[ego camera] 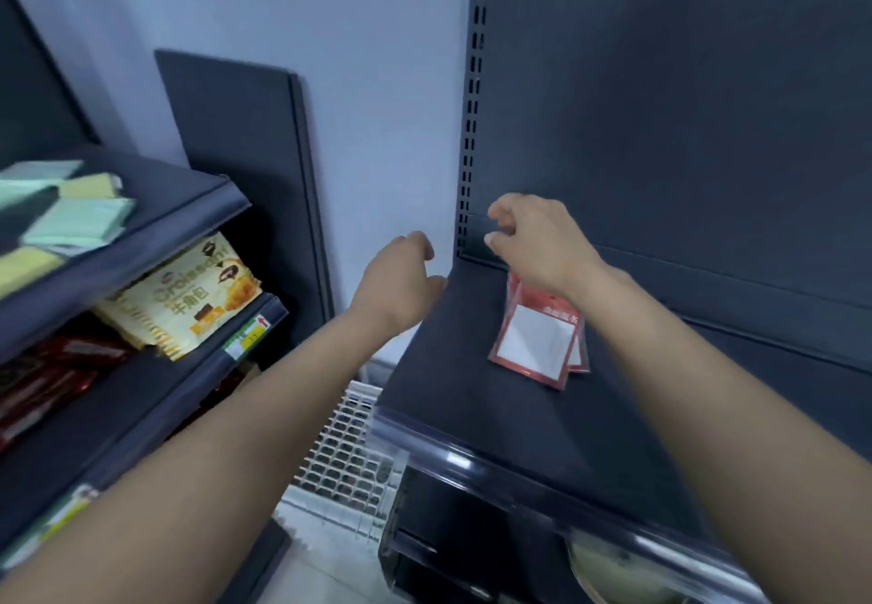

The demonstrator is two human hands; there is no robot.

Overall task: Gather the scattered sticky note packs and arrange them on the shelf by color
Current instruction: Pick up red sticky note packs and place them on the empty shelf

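Two red sticky note packs (538, 344) with white centres lie overlapping on the dark right shelf (472, 367), near its back left corner. My right hand (533, 245) hovers just above their far end with loosely curled fingers and holds nothing. At the shelf's left edge, my left hand (401, 282) is raised with relaxed, loosely curled fingers, also holding nothing. On the upper left shelf (188, 207) lie several green packs (80, 221) and yellow packs (89, 186), scattered and blurred.
Below the left shelf sit a yellow croissant bag (188, 301) and red snack packets (42, 377). A loose dark shelf panel (245, 169) leans against the wall. A white wire basket (344, 452) stands on the floor between the units. The slotted upright (472, 108) borders the right shelf.
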